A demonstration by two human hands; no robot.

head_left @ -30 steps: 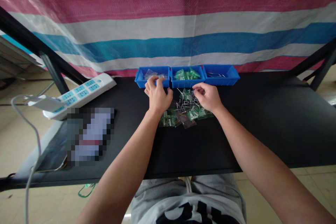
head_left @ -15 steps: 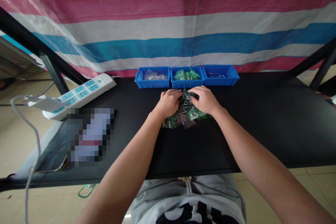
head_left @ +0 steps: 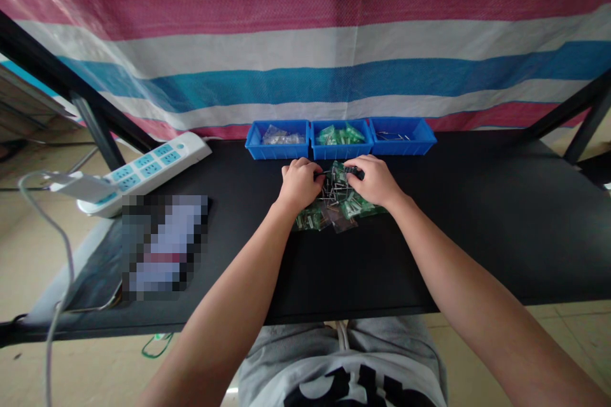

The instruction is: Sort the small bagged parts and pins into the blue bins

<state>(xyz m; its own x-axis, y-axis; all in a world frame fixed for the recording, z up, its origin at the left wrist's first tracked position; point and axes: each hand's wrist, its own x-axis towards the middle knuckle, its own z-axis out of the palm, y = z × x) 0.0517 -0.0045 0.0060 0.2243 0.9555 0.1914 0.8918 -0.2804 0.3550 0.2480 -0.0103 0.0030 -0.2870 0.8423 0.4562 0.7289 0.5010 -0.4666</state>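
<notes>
My left hand (head_left: pixel 301 184) is closed at the left side of a small pile, its fingertips pinching a thin dark rod (head_left: pixel 321 173). Across the pile, my right hand (head_left: pixel 375 179) curls its thumb and fingers round a small black ridged piece (head_left: pixel 354 172), whose kind I cannot make out. Between and below the hands lie loose metal pins or screws (head_left: pixel 335 189). Green packets of metal parts (head_left: pixel 358 205) lie around them, with more green packets (head_left: pixel 310 219) by my left wrist and a clear bag (head_left: pixel 340 221) at the near edge.
Three blue bins stand in a row behind the pile: the left bin (head_left: pixel 279 152) holds clear bags, the middle bin (head_left: pixel 341 152) green packets, the right bin (head_left: pixel 405 149) thin bent rods. A power strip (head_left: pixel 191 151) and a blurred-out object (head_left: pixel 167 245) lie left on the black table (head_left: pixel 477 222).
My left hand has shifted slightly left, away from the pile's middle, and the thin dark rod now shows at its fingertips. My right hand stays nearly in place with the black piece.
</notes>
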